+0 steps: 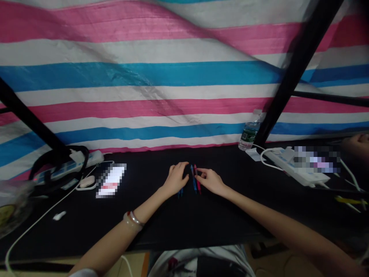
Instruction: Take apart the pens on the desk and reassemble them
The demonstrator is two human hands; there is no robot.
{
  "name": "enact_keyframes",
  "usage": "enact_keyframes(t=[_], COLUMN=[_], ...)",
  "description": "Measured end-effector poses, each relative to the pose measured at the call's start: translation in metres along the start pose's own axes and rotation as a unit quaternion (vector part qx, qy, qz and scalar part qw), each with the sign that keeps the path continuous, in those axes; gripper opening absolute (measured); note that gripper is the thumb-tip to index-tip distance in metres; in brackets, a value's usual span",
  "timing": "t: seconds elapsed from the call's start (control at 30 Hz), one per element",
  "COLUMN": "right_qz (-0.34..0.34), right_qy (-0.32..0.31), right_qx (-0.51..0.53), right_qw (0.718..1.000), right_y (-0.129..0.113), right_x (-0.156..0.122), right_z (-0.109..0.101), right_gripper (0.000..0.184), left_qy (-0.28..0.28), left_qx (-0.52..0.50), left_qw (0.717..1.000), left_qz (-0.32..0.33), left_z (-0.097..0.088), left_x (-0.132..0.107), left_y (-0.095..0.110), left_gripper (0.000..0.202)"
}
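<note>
**Head view, hands:** both forearms reach forward onto the middle of the desk [219, 221], which has a black top.

**Left hand** [175, 179]: fingers curled and pointing toward the right hand, beside a dark upright shape that is too dim to make out. Whether it grips anything, I cannot tell. Two bangles [133, 218] circle the wrist.

**Right hand** [209, 181]: fingers bunched, with the fingertips [198, 171] touching or just beside the top of a red pen [197, 179]. Whether they pinch it, I cannot tell.

**Pens:** the red pen and a blue pen [193, 181] lie between the hands, tilted slightly, close together. A smaller blue pen [180, 193] shows just below the left hand.

**Desk, left:** a power strip [69, 168], a looped black cable [59, 163], a white earbud case [87, 182] and a pixelated white sheet [111, 181].

**Desk, right:** a white power strip [296, 165] with a white cable [268, 159] and a plastic water bottle [249, 132]. Another person's hand [357, 144] sits at the far right edge.

**Behind:** a pink, white and blue striped tarp [144, 73] hangs behind the desk, crossed by black metal bars [300, 65].
</note>
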State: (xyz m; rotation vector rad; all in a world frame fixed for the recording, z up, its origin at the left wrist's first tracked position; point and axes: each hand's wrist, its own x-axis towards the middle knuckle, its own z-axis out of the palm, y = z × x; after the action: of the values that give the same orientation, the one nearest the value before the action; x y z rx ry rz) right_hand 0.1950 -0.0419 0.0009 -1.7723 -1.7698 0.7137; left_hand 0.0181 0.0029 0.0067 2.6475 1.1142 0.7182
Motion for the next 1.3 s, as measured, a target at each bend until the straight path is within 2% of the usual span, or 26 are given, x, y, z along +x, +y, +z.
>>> enact_keyframes(t=[0.1,0.2,0.53,0.8,0.93,1.07,1.17,1.3], right_qz=[0.01,0.012,0.01,0.008,0.006,0.002,-0.001,-0.02], right_qy=[0.007,0.005,0.01,0.016,0.022,0.042,0.071,0.099], right_qx=[0.001,-0.008,-0.021,-0.019,-0.015,0.004,0.027,0.06], right_qw=[1.0,1.0,1.0,1.0,1.0,0.999,0.997,0.993], right_y=[0.0,0.0,-0.003,-0.004,-0.003,-0.002,-0.002,-0.001], right_x=[0.001,0.0,0.0,-0.001,0.0,0.0,0.0,-0.001], right_z=[0.0,0.0,0.0,-0.001,-0.001,-0.001,-0.002,-0.003], right_gripper=[0.042,0.042,0.041,0.039,0.039,0.036,0.034,0.033], left_qy=[0.038,0.038,-0.005,-0.019,0.022,0.114,0.181,0.219], left_qx=[0.074,0.128,0.137,0.121,0.067,-0.017,-0.034,-0.015], left_qw=[0.994,0.984,0.984,0.985,0.991,0.988,0.982,0.975], left_qz=[-0.076,-0.114,-0.112,-0.118,-0.116,-0.103,-0.043,0.048], left_z=[-0.008,-0.01,-0.004,0.001,0.003,-0.003,-0.008,-0.007], left_x=[0.0,-0.001,-0.006,-0.005,-0.004,-0.002,-0.004,-0.009], left_y=[-0.002,-0.004,0.002,-0.005,-0.005,0.001,0.005,0.007], left_gripper=[0.024,0.015,0.021,0.024,0.025,0.023,0.019,0.015])
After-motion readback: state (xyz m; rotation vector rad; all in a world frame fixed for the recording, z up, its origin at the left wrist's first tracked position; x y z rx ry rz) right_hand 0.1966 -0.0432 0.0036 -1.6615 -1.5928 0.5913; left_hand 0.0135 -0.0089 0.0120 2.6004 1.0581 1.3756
